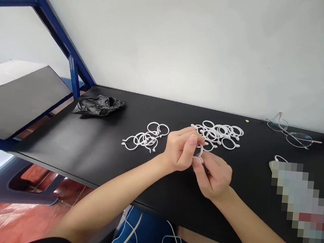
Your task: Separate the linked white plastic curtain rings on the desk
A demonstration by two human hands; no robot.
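Note:
Between my two hands is a white ring (201, 151), partly covered by the fingers. My left hand (182, 148) is closed on its upper part, thumb on top. My right hand (213, 174) pinches the lower end of the same ring. Just behind the hands lies a pile of white rings (220, 132), with small rounded tabs and looking closed. Left of my left hand is a smaller group of white rings (146, 138), several of them open with a gap. Both groups rest on the black table (134, 176).
A crumpled black plastic bag (98, 105) lies at the table's back left. Eyeglasses (299, 139) sit at the back right, and a blurred-out object (302, 202) is at the right. White cables (134, 228) hang below the front edge. A blue frame (57, 25) stands at left.

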